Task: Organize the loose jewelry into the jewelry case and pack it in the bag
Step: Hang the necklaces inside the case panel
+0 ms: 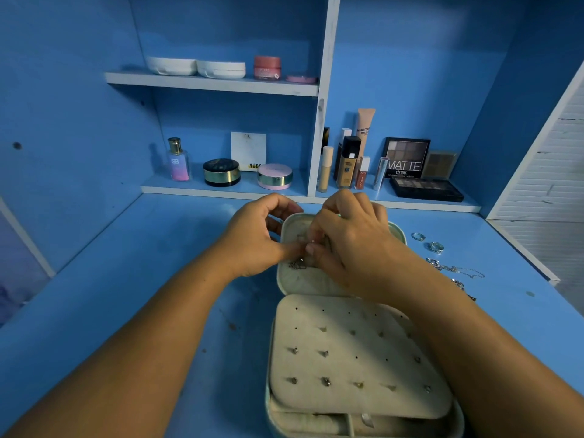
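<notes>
A thin silver chain (pixel 296 264) is pinched by left hand (pixel 257 240) and right hand (pixel 349 243) against the cream jewelry case lid (pixel 303 284), likely for hooking.

perfume bottle (pixel 179 160), compacts (pixel 222 172), foundation tubes (pixel 347 162), matte palette (pixel 407 158) on blue shelves (pixel 215 83).

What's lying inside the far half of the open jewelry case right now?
A thin chain lies bunched by the left wall of the jewelry case, its upper end apparently pinched between left hand and right hand. The hands hide most of the rest.
</notes>
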